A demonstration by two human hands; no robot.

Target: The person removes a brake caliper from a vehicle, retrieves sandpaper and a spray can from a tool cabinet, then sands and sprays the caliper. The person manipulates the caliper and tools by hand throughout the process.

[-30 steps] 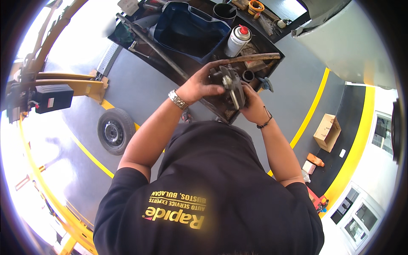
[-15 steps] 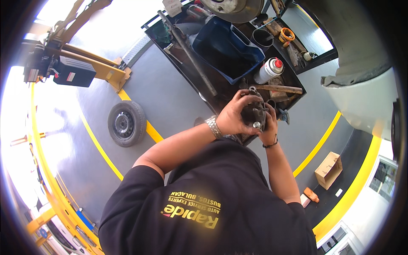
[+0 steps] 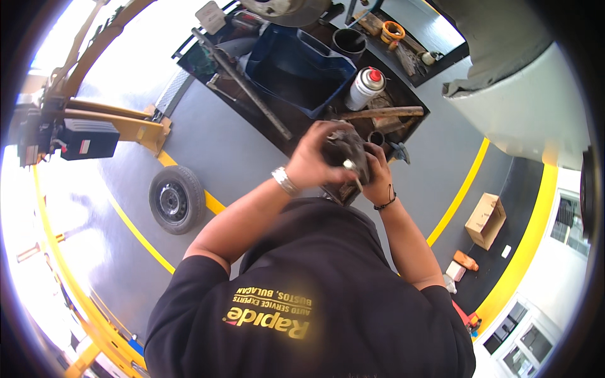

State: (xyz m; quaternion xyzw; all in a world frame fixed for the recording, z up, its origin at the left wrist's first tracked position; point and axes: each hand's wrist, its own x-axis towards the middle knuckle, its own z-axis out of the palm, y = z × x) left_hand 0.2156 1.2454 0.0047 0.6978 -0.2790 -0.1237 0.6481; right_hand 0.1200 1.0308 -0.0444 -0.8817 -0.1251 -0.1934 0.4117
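A dark, greasy brake caliper (image 3: 348, 150) is held up between my two hands, over the near end of the black tool cart (image 3: 277, 140). My left hand (image 3: 311, 159) is wrapped round its left side, with the thumb along the lower edge near a shiny bolt end (image 3: 349, 164). On the other side my right hand (image 3: 378, 177) grips the caliper with bent fingers; part of that grip is hidden behind it. Just beyond lie a wooden-handled hammer (image 3: 384, 113) and a spray can (image 3: 365, 88) with a red cap.
A blue plastic bin (image 3: 302, 75) and a long metal bar (image 3: 242, 85) rest on the cart. A brake disc (image 3: 287, 7) shows at the top. To the left a wheel (image 3: 176, 200) lies on the floor. A cardboard box (image 3: 485, 220) stands right, below a pale car panel (image 3: 523, 113).
The whole view has shifted, so the cart and its contents appear farther left. The caliper has turned a little in my hands, and both hands still hold it.
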